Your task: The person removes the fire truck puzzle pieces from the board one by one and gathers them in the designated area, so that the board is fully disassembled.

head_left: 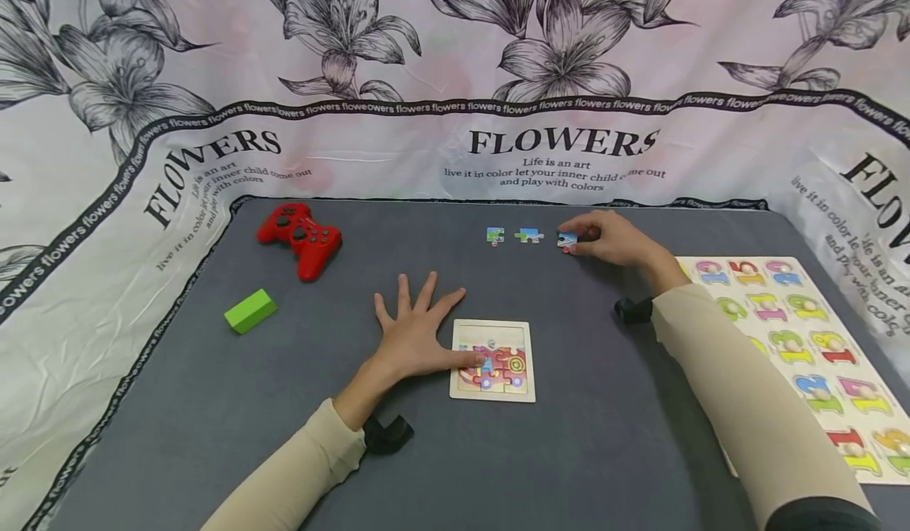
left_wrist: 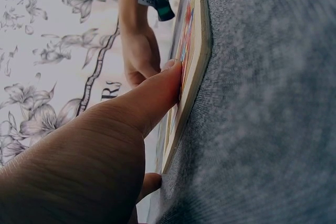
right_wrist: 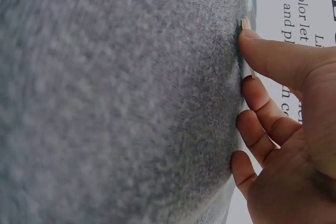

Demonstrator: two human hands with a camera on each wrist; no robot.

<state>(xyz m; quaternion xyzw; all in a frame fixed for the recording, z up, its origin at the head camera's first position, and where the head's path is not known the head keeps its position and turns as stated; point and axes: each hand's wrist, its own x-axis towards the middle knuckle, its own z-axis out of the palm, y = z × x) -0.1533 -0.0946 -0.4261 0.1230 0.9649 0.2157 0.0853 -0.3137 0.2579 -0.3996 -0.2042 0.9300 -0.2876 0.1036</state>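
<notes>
1. Puzzle tray (head_left: 493,360): lower rows filled, top row bare; step judged as filling it.
2. Left hand (head_left: 415,335): fingers (left_wrist: 152,95) spread flat, thumb pressing the tray's left edge.
3. Right hand (head_left: 613,238), beyond the tray: fingers pinch a loose piece (head_left: 567,239); next it needs lifting and carrying to the tray.
4. Two more pieces (head_left: 513,235) left of it; path unobstructed.
5. Number board (head_left: 803,341) right of the tray; green block (head_left: 250,310) and red controller (head_left: 300,238) far left.

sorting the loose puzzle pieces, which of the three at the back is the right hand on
The rightmost puzzle piece, mostly blue: the right hand pinches it. The middle piece and the left piece lie untouched.
</notes>
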